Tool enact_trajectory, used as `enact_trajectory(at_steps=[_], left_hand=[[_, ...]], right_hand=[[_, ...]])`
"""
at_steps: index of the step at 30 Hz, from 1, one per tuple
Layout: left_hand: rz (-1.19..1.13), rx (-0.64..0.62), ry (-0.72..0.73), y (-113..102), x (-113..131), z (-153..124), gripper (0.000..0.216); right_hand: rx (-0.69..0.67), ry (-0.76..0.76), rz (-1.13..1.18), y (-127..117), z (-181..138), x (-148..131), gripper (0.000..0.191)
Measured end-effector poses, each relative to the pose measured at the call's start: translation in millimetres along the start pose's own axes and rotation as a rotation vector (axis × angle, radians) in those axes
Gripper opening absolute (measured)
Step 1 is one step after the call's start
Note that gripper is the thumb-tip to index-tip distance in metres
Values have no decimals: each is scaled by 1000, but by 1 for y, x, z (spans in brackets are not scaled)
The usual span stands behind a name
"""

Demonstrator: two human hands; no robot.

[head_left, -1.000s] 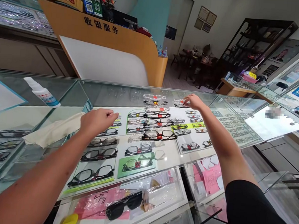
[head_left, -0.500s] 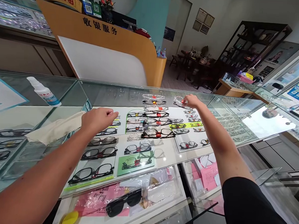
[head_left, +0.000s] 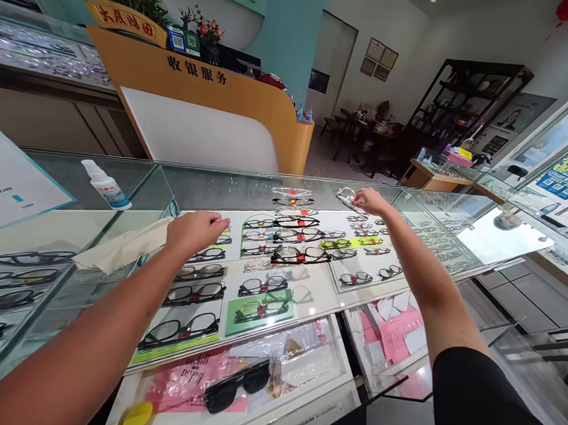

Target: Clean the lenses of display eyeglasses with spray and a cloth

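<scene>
Both my arms reach into a glass display case full of eyeglasses. My right hand (head_left: 369, 200) is stretched to the far side of the shelf, its fingers pinched on a clear-framed pair of glasses (head_left: 347, 197) lifted a little above the others. My left hand (head_left: 195, 231) is curled closed near the left rows of dark frames (head_left: 199, 273), beside a cream cloth (head_left: 123, 248); what its fingers hold, if anything, is hidden. Rows of glasses with red tags (head_left: 295, 235) lie between my hands.
A white spray bottle (head_left: 105, 186) lies on the glass top at left. Below the shelf sit black sunglasses (head_left: 237, 384) on pink bags, a yellow disc (head_left: 136, 416) and pink papers (head_left: 394, 332). An orange cashier counter (head_left: 208, 107) stands behind the case.
My right hand has lifted the clear-framed glasses slightly off the far row. My head tilted up, so the scene sits lower. My left hand has barely moved.
</scene>
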State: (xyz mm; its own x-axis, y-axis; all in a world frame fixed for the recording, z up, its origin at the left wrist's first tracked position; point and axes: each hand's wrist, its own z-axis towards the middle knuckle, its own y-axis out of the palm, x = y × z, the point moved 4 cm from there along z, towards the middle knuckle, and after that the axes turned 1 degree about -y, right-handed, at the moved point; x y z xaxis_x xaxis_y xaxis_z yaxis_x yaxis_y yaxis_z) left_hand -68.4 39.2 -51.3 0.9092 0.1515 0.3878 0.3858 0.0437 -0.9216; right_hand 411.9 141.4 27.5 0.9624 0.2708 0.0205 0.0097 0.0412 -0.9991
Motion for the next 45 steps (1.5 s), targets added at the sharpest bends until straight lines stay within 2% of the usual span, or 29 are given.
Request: enact_trajectory(at_steps=[3,4,6,8,12,15,17,21,24,26,29,34,39,45], left_hand=[[-3,1,2,2,-1,1,41],[1,-1,0,2,-1,1,41],[21,-3,-5,3,0,1,39],[57,6,-5,3,2,0,33],[155,97,95,5,9,-3,31],[200,155,175,9,13,-3,47],[194,158,219,13,14,-3,60],[174,121,277,20,12,2,84],[200,70,257,24,10,6,97],[229,41,229,25,9,8,97],[264,11,195,25,8,10,95],[295,15,180,25,6,12,97],[320,15,172,26,-1,15,96],[332,47,167,29,-10,16,99]], right_hand=[[-6,-130,99,-26,-59,-5,29],[-31,-237,205,-34,-84,-12,30],[-161,-415,374,-42,-136,-32,32],[-363,-518,482,-38,-187,-55,29],[-633,-576,599,1,-259,-95,16],[-705,-577,566,45,-282,-106,10],[-684,-549,515,75,-285,-106,11],[-489,-454,357,128,-271,-95,10],[-158,-385,100,162,-244,-78,16],[13,-382,-94,181,-222,-65,25],[97,-328,-138,203,-182,-39,27],[243,-195,-170,220,-118,-1,36],[326,-114,-175,233,-61,19,39],[346,-98,-151,237,0,37,36]])
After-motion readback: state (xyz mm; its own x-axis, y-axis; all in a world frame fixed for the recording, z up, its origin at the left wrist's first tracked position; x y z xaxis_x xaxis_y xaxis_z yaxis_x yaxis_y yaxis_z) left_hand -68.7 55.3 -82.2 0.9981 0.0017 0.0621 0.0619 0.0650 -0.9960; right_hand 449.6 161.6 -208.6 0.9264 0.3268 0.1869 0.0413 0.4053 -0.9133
